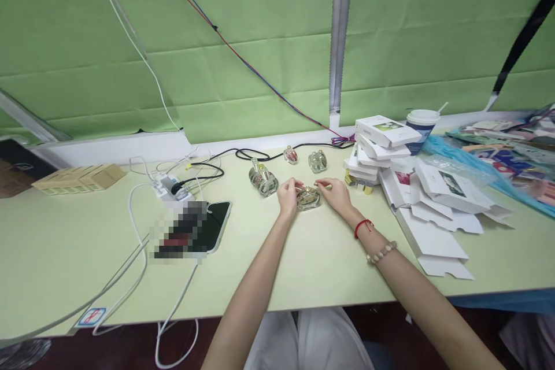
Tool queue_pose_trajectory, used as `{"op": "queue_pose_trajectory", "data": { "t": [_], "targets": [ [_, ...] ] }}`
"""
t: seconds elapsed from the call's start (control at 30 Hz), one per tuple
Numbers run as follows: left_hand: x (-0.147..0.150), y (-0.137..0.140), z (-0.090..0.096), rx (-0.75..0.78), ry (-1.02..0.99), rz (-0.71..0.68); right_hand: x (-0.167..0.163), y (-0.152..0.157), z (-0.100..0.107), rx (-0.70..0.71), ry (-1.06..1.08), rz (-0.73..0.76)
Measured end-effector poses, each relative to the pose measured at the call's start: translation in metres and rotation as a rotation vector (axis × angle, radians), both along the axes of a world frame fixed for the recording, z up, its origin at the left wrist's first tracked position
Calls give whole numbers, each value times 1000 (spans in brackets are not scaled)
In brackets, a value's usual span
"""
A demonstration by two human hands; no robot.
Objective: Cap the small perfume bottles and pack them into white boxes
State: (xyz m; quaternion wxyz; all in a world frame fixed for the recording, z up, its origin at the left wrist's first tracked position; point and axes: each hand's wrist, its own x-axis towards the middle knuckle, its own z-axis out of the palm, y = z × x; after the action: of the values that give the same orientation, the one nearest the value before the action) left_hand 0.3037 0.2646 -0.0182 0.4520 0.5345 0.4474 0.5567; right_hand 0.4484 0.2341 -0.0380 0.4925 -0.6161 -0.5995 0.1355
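Note:
A clear glass perfume bottle (309, 201) with a gold-coloured neck sits on the table between my two hands. My left hand (288, 197) is closed at the bottle's left side, its fingertips pinched near the neck. On the other side my right hand (336, 194) pinches close to the neck. Whatever is between the fingertips of either hand is too small to make out. Just beyond my left hand stand glass bottles (263, 180) in a close group. Farther back are a pinkish bottle (290, 155) and a greenish one (318, 162).
White boxes (385, 130) are stacked at right, with gold caps (367, 189) beside them and opened white cartons (433, 237) in front. A paper cup (421, 127) stands behind. Leftward lie a phone (219, 225), a power strip (167, 188), cables and small tan boxes (82, 179).

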Motion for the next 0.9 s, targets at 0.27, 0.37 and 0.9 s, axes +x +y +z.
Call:
{"op": "queue_pose_trajectory", "data": {
  "t": [0.27,0.37,0.9],
  "targets": [
    [-6,-12,28,378,296,17,-2,-4,21,58,624,25],
    [-6,-13,30,401,281,-17,-5,-8,31,13,729,49],
    [-9,-9,31,329,146,-178,-10,-14,38,12,704,288]
  ]
}}
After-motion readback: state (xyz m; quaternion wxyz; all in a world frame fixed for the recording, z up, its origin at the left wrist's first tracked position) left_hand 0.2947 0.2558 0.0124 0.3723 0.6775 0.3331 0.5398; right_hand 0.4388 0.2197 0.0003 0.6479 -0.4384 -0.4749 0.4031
